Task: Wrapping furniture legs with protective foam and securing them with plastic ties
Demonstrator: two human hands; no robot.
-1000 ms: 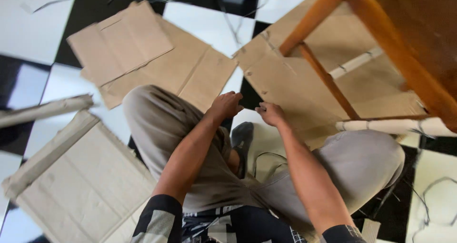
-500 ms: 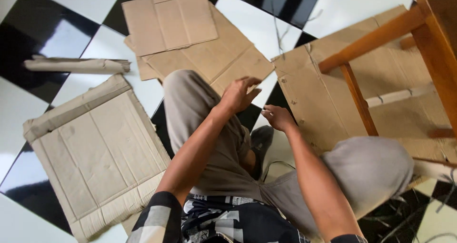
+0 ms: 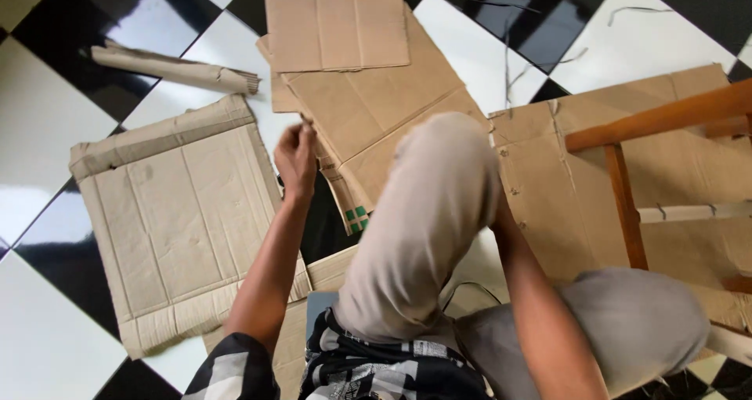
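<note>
Head view, looking down: checkered floor (image 3: pixel 47 118) of black and white tiles filled the frame, strewn with cardboard. Largest at the right, a cardboard sheet (image 3: pixel 564 204) lay under a wooden chair frame (image 3: pixel 627 204), probably spread as a work mat; looked laced along its left edge with small ties, though too small to be sure. At the left, a cardboard panel (image 3: pixel 168 220) lay flat with folded rims, well apart from the chair. In the upper middle, flattened boxes (image 3: pixel 376 110) overlapped in a loose stack, a smaller folded piece (image 3: pixel 337 24) lying on top. Raised in mid-frame, a bent knee (image 3: pixel 431 212) in pale trousers hid the ground behind it and blocked sight of much of the work. Near the upper left, a rolled cardboard strip (image 3: pixel 176 69) rested alone on the tiles. Thin strings (image 3: pixel 509 63) trailed across the upper right tiles.

Left hand (image 3: pixel 296 159) hovered in the middle left of the frame, just beside the lower left edge of the flattened boxes, fingers drawn together as if pinching something thin; too fine to make out what. Right hand (image 3: pixel 497 216) mostly hidden behind the knee, at the left edge of the cardboard sheet; open or closed could not be told.
</note>
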